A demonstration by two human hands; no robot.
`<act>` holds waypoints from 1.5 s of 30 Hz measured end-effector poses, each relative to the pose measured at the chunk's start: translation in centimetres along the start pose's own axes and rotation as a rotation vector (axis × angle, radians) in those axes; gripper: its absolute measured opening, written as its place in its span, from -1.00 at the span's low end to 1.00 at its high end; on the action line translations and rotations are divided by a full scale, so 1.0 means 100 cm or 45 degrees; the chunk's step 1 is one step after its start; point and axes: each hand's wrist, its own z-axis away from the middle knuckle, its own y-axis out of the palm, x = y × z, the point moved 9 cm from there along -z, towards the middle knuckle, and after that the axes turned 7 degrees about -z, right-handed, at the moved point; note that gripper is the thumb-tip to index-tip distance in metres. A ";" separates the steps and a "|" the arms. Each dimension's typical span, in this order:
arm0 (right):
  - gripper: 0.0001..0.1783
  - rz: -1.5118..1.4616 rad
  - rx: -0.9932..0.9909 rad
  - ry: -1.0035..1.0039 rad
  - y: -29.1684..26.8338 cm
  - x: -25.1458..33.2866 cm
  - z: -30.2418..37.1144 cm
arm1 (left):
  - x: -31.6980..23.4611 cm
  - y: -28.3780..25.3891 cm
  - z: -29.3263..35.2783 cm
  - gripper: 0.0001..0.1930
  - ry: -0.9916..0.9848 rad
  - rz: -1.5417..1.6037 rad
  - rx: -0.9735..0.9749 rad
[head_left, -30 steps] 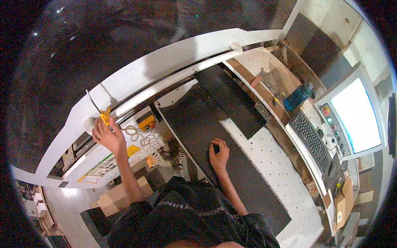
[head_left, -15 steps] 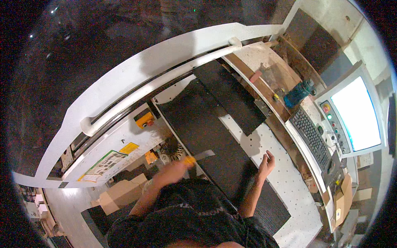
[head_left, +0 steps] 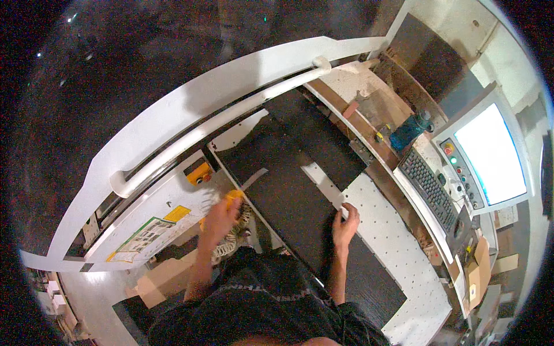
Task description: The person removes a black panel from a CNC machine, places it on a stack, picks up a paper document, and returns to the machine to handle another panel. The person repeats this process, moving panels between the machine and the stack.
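Observation:
My left hand (head_left: 218,221), blurred by motion, is closed round a yellow air blow gun (head_left: 234,198). Its pale nozzle (head_left: 254,179) points over the near edge of a large black panel (head_left: 288,190), and a coiled pale hose (head_left: 225,249) hangs beneath the hand. At the panel's right side is my right hand (head_left: 345,226), its fingers curled and closed together. Something white shows between thumb and fingers; whether it is a held piece or the white surface behind, I cannot make out. A second black panel (head_left: 323,127) lies farther off, beyond the first.
The panels lie on a white perforated machine table (head_left: 384,222). Along the far left runs a white guard with a long handle (head_left: 213,135). To the right stand a keyboard (head_left: 427,190), a teal bottle (head_left: 411,131) and a lit monitor (head_left: 493,155). Cardboard (head_left: 158,282) lies lower left.
My left hand has moved up and left with the blow gun. My right hand has come left to the panel's side, and its fingers have closed.

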 end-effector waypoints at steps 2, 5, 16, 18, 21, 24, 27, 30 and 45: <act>-0.79 0.009 0.049 -0.078 0.019 0.021 -0.004 | -0.029 0.043 0.000 -0.42 0.072 -0.078 0.131; -0.82 -0.050 0.093 -0.047 0.046 0.024 -0.001 | -0.073 0.081 0.003 -0.42 0.105 -0.253 0.352; -0.80 0.048 0.164 -0.065 0.060 0.021 0.012 | 0.043 -0.038 -0.051 -0.60 -0.194 -0.330 -0.320; -0.84 0.056 0.127 -0.089 0.054 0.029 0.010 | 0.048 -0.039 -0.049 -0.60 -0.109 0.076 -0.195; -0.84 0.105 0.138 -0.074 0.052 0.033 0.008 | 0.011 -0.026 -0.039 -0.57 0.125 0.186 -0.178; -0.81 0.084 0.096 -0.098 0.052 0.035 0.007 | -0.010 0.028 -0.044 -0.55 0.195 0.334 0.009; -0.79 0.018 0.085 -0.043 0.048 0.026 0.008 | -0.049 0.103 -0.048 -0.50 0.260 0.681 0.391; -0.77 0.005 0.090 -0.085 0.055 0.017 0.012 | -0.064 0.169 -0.049 -0.52 0.232 0.792 0.550; -0.83 0.025 0.099 -0.076 0.058 0.009 0.011 | -0.078 0.216 -0.032 -0.52 0.045 0.673 0.750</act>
